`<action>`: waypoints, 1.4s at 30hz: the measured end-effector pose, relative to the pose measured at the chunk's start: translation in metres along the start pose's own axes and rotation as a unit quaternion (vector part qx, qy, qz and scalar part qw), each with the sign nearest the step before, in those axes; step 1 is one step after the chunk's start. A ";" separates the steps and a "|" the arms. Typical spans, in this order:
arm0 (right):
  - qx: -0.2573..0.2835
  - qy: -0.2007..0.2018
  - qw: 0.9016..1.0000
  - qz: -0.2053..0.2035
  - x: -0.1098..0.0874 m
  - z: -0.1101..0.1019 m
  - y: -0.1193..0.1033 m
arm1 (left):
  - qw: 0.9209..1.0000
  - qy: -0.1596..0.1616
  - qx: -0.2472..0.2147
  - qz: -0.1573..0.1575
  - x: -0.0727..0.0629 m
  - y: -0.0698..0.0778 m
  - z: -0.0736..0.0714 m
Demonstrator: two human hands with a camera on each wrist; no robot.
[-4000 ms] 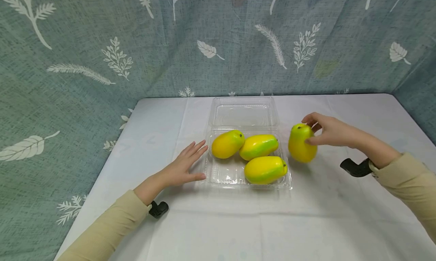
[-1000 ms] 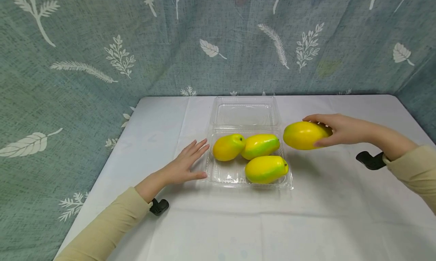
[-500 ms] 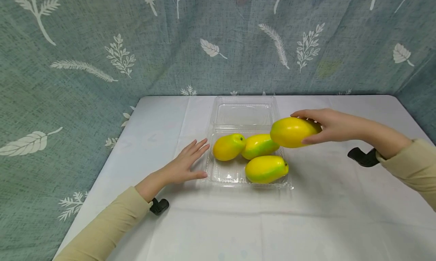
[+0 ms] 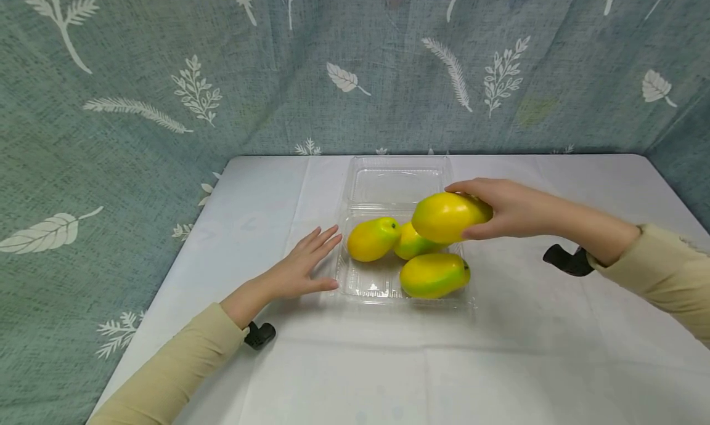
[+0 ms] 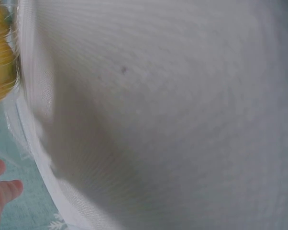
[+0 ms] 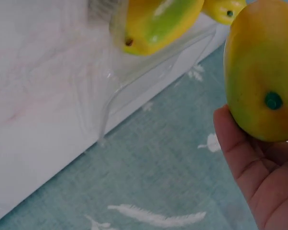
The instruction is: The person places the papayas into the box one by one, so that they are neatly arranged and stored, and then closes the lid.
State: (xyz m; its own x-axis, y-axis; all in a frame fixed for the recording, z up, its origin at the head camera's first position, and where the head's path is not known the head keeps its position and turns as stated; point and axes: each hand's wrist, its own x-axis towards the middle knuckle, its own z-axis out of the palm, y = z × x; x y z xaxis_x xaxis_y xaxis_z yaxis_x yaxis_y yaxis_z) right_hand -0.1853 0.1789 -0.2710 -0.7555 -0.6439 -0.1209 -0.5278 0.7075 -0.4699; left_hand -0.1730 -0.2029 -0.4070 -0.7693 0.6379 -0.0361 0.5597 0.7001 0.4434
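Note:
My right hand grips a yellow-green papaya, thumb at its near side and fingers over the far side. It is held above the right back of an opened clear plastic clamshell box, partly covering a papaya lying there. Two more lie in the base: one papaya at the left, another papaya at the front right. In the right wrist view the held papaya shows its dark green stem end. My left hand is spread, fingertips right at the box's left edge.
The box's clear lid lies folded back behind the base. A white cloth covers the table. Behind and at the left hangs a green-blue leaf-patterned curtain. Black wrist devices sit at both cuffs.
Earlier the right hand holds the papaya upright right of the box, then turned on its side. Since then both have moved left over the box. The left hand stays put.

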 end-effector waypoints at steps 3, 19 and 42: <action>-0.003 -0.002 1.000 -0.006 0.003 0.004 -0.009 | 1.000 0.004 0.001 0.005 0.000 0.000 0.000; -0.061 -0.044 0.997 -0.022 0.033 0.034 -0.045 | 1.000 -0.002 -0.001 -0.002 0.000 0.002 -0.001; -0.135 -0.134 0.982 -0.004 0.064 0.069 -0.084 | 1.000 -0.003 -0.003 -0.009 -0.001 0.003 -0.001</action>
State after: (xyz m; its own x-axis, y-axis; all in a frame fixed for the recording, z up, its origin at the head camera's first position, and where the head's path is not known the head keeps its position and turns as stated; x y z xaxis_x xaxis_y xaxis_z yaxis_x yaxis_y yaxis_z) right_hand -0.1625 0.0589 -0.2996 -0.6411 -0.6773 -0.3610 -0.6443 0.7305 -0.2263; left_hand -0.1710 -0.2023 -0.4048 -0.7774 0.6270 -0.0506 0.5433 0.7098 0.4483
